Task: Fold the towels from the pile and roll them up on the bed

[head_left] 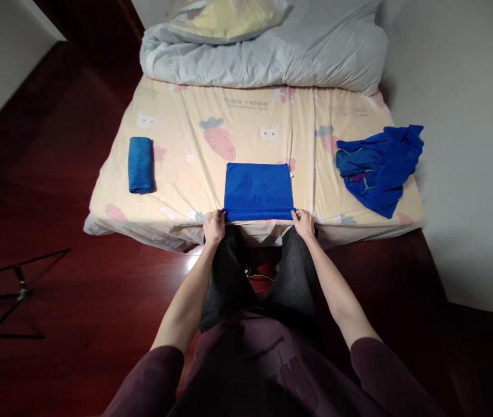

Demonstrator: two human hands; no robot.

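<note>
A blue towel [258, 185] lies folded into a flat rectangle at the near edge of the bed, with a narrow strip turned over along its front side. My left hand [214, 227] pinches the front left corner of that strip. At the front right corner, my right hand [304, 225] pinches the other end. To the left on the bed rests a rolled blue towel [140, 165]. Off to the right is a crumpled heap of blue cloths [379, 168], with some green edging and a bit of purple showing.
The bed [177, 133] has a cream sheet printed with carrots and rabbits. A grey-white quilt [264, 61] and a yellow pillow [238, 17] lie at its far end. A wall [467, 145] stands close on the right. Black stand legs [18, 284] are on the red floor at left.
</note>
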